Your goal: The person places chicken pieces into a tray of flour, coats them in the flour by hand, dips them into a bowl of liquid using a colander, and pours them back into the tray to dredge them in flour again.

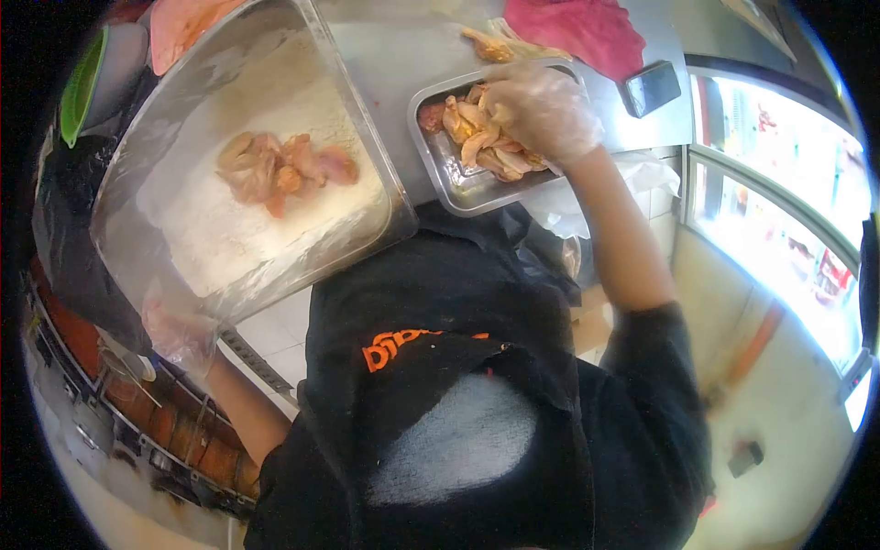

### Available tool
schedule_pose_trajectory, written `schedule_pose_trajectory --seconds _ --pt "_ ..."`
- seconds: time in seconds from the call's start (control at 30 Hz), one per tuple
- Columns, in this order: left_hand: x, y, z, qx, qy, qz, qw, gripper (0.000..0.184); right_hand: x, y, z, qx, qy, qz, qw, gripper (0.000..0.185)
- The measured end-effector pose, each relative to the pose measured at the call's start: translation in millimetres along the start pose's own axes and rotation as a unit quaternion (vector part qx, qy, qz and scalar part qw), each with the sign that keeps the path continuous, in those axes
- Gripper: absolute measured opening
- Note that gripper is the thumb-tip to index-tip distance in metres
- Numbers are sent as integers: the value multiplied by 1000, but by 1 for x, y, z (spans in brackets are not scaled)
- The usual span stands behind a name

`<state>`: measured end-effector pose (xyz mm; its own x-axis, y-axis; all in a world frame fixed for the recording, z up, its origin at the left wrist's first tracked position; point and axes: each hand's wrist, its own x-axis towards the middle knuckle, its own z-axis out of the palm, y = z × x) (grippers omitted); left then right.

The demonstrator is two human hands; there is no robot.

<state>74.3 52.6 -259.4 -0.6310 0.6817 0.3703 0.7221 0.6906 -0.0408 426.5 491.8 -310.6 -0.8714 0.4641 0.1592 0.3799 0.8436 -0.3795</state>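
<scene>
My right hand (543, 112), in a clear plastic glove, reaches into a small metal tray (446, 188). Its fingers are curled onto the raw chicken pieces (486, 137) there; the fingertips are partly hidden. To the left, a large deep metal tray (353, 87) holds white flour (192, 202). A cluster of raw chicken pieces (284, 171) lies on top of that flour. My left hand (179, 332), gloved too, grips the near left corner of the large tray, its fingers blurred against the metal.
A pink cloth (587, 32) and a phone (652, 89) lie on the metal counter (394, 46). One light-coloured piece (490, 46) rests behind the small tray. White plastic (568, 206) hangs at the counter's front edge. A lit glass-fronted fridge (779, 183) stands at right, a green-rimmed container (87, 82) far left.
</scene>
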Motion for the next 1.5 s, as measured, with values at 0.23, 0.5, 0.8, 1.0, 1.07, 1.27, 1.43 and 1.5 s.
schedule_pose_trajectory --seconds 0.23,0.5,0.8,1.0,1.07,1.27,1.43,1.5 --pt "-17 -30 25 -31 48 -14 998 41 12 -7 6 -148 -149 -28 977 11" --pt "-29 -36 22 -14 47 -58 997 30 10 -11 -34 347 15 274 897 7" --pt "-4 0 12 -88 68 -98 989 68 43 -154 -45 636 -103 219 733 35" --pt "-2 5 10 -169 55 -138 974 73 32 -137 -58 263 -38 67 962 44" --pt "-1 7 8 -152 59 -111 980 74 13 -92 -48 257 -96 212 938 40" --pt "-5 10 11 -244 51 -182 951 63 -12 -64 12 4 -53 83 995 22" --pt "-12 -1 12 -368 44 -221 902 52 -10 -67 40 -58 -109 251 960 15" --pt "-13 -8 16 -391 61 -145 907 55 -14 -67 32 -65 -139 243 958 12"
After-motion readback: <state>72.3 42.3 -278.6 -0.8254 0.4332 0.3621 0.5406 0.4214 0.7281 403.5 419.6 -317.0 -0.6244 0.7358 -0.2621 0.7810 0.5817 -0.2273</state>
